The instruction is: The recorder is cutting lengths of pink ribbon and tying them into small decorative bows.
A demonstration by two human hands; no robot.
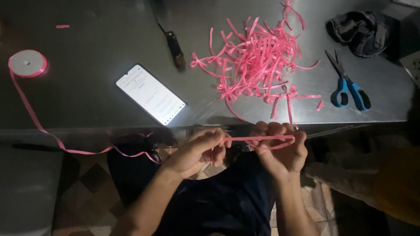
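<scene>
Head view: thin pink satin ribbon (258, 138) stretched taut between left hand (197, 150) and right hand (280, 150), both pinched closed on it, just off the grey metal table's (87, 87) near edge.

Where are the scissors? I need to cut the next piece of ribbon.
In the head view the blue-handled scissors lie on the metal table at the far right, between the pile of pink ribbon bows and the dark cloth.

A rectangular phone (151, 95) lies on the table, screen glowing white.
</scene>
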